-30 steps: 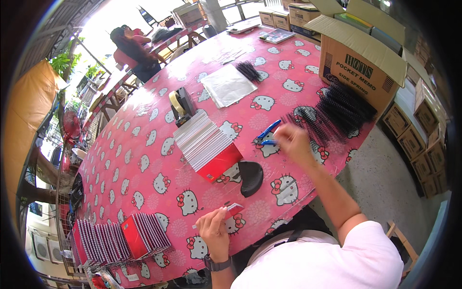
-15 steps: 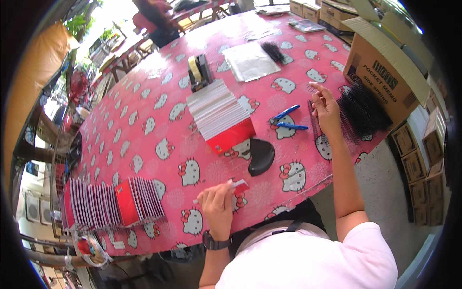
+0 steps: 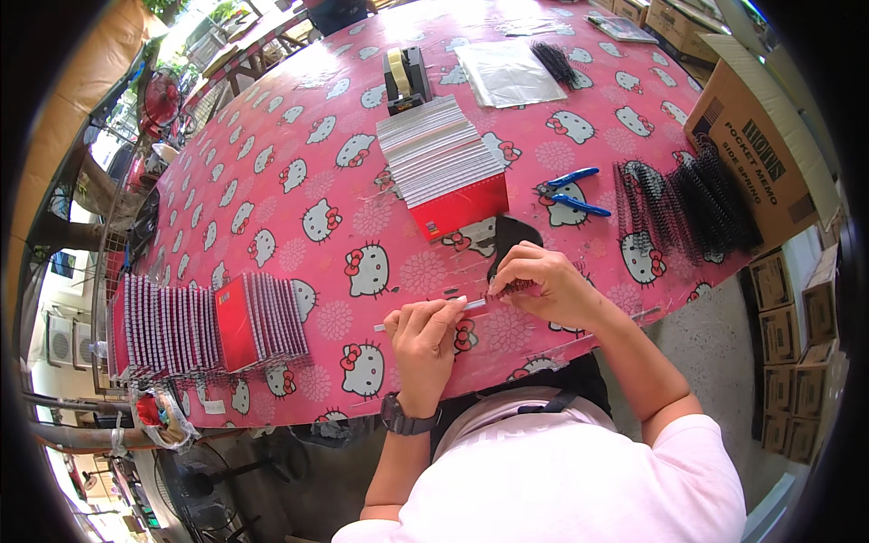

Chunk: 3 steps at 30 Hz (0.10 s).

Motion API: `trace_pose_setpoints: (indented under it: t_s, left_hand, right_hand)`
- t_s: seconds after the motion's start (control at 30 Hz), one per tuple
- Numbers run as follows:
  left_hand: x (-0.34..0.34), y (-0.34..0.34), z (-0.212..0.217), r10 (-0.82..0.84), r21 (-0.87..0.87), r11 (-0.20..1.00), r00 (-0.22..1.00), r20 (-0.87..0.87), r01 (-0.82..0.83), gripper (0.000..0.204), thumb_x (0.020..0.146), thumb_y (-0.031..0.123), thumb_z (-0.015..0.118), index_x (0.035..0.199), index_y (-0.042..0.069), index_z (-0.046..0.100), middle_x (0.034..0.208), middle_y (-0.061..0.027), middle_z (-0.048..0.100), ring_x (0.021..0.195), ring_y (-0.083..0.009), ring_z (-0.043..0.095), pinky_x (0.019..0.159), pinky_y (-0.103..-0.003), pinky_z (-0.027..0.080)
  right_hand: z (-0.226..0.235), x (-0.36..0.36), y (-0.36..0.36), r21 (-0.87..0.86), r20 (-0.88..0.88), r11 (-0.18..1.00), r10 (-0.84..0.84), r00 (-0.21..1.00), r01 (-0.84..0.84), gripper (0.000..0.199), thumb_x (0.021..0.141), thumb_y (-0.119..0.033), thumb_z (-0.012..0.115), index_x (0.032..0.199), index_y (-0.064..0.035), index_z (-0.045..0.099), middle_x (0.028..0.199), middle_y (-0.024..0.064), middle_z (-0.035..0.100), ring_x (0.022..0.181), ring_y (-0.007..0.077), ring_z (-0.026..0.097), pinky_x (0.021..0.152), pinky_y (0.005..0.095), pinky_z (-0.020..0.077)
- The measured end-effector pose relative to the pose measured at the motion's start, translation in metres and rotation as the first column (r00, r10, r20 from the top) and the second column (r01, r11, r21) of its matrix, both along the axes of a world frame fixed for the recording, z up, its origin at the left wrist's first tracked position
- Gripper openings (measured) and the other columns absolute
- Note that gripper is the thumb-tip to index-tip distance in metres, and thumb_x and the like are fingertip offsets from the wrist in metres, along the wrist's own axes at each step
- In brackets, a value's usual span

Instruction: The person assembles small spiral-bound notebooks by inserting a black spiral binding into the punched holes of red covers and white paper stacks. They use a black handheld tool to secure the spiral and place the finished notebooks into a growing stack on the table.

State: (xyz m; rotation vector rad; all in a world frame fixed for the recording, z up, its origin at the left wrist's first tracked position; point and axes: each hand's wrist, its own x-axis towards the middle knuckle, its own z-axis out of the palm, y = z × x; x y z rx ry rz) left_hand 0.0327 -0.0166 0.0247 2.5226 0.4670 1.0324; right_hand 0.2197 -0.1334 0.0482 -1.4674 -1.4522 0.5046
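Near the table's front edge, my left hand (image 3: 422, 337) is closed on a small notebook (image 3: 474, 305), seen edge-on, its white edge sticking out past the fingers. My right hand (image 3: 549, 279) is just to the right, fingers pinched on what looks like a dark spiral coil (image 3: 514, 288), partly hidden by the fingers. The coil is close to the notebook's right end; whether they touch is unclear. Behind the right hand lies a dark curved object (image 3: 519, 233). Farther back is a row of red-covered notebooks (image 3: 462, 206) without visible coils.
Coil-bound notebooks (image 3: 167, 326) stand in rows at left. Blue-handled cutters (image 3: 579, 206), a pile of black coils (image 3: 706, 204) and a cardboard box (image 3: 751, 163) lie to the right. Toward the back are a tape dispenser (image 3: 407, 81), clear plastic bags (image 3: 509, 74) and a small coil bunch (image 3: 554, 63).
My right hand has come from beside the coil pile down and left to the notebook, now pinching a dark coil. My left hand still holds the notebook. The whole view has shifted somewhat.
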Motion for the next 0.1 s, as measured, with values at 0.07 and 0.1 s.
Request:
trace_pose_setpoints:
  t_s: [0.07,0.1]
  left_hand:
    - [-0.0003,0.0000,-0.0008,0.000,-0.005,1.000,1.000,0.000,0.000,0.029,0.076,0.004,0.071,0.102,0.015,0.071,0.087,0.0016,0.064,0.082,-0.0155,0.058,0.077,-0.032,0.035]
    - [-0.0006,0.0001,-0.0016,0.000,-0.008,1.000,1.000,0.000,0.000,0.029,0.076,0.004,0.070,0.103,0.015,0.071,0.087,0.0015,0.064,0.083,-0.0155,0.058,0.078,-0.032,0.035]
  right_hand:
    - [0.0009,0.0010,-0.0001,-0.017,0.003,1.000,0.014,1.000,-0.014,0.028,0.069,0.009,0.068,0.092,-0.0070,0.068,0.092,0.0056,0.062,0.093,0.0227,0.058,0.078,0.0338,0.0502]
    - [0.0014,0.0011,-0.0001,-0.031,0.001,0.999,0.019,1.000,-0.019,0.027,0.070,0.009,0.067,0.092,-0.0069,0.068,0.092,0.0057,0.062,0.093,0.0229,0.058,0.080,0.0336,0.0501]
